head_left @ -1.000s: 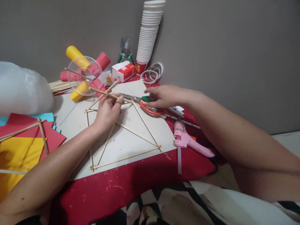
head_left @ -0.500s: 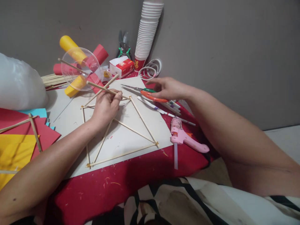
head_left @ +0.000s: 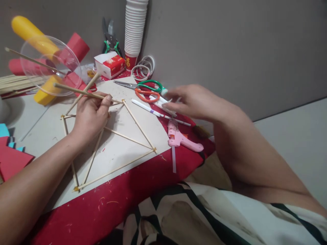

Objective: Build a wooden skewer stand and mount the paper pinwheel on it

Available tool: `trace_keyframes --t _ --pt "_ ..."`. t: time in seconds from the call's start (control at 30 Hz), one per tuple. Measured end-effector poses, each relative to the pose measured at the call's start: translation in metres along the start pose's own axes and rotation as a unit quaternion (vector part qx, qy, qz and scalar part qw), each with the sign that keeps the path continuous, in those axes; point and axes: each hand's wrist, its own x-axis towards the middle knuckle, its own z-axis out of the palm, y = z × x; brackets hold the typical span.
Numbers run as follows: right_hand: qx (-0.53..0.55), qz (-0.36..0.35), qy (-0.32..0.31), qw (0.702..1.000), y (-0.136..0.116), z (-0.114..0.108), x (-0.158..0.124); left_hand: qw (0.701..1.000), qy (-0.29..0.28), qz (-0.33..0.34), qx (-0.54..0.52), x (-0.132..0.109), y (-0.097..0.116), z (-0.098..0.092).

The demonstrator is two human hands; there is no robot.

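Observation:
My left hand (head_left: 92, 114) is closed around a thin wooden stick (head_left: 74, 90) of a frame made from several such sticks. The frame's lower stick (head_left: 117, 170) lies across white board (head_left: 135, 136), and brownish glue shows at the corners. My right hand (head_left: 191, 102) hovers over several white markers (head_left: 145, 107), its fingers curved and apart; whether a fingertip touches one is unclear. Just left of it lie scissors (head_left: 148, 91) with one green and one orange handle. A pink glue gun (head_left: 182, 137) with a glue stick poking out rests below the markers.
At the back stand stacked paper cups (head_left: 135, 30), pruning shears (head_left: 110, 42), a red-white box (head_left: 109, 64) and a white cable coil (head_left: 144, 68). A clear plastic disc (head_left: 51, 64) with red and yellow paper tubes is at left. Red cloth (head_left: 102, 207) covers the table edge.
The view has swung right, so the things appear further left. My right hand has moved off the scissors towards the markers, and the scissors' handles show fully. My left hand keeps its grip.

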Motion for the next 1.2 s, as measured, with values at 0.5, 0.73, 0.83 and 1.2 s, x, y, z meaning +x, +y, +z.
trace_keyframes --t 0.5,0.73,0.83,1.2 --pt "0.015 0.031 -0.06 0.998 0.011 0.048 -0.113 1.0 0.013 -0.001 -0.012 0.001 -0.008 0.004" --pt "0.178 0.145 0.011 0.973 0.005 0.029 -0.121 1.0 0.006 0.021 -0.012 0.0 -0.009 0.003" --pt "0.319 0.238 0.084 0.913 -0.005 0.007 -0.12 0.999 0.008 0.028 -0.02 0.0 -0.009 0.004" --pt "0.335 0.101 0.002 0.937 -0.048 0.016 -0.048 0.998 0.017 0.037 -0.053 -0.002 -0.009 0.006"
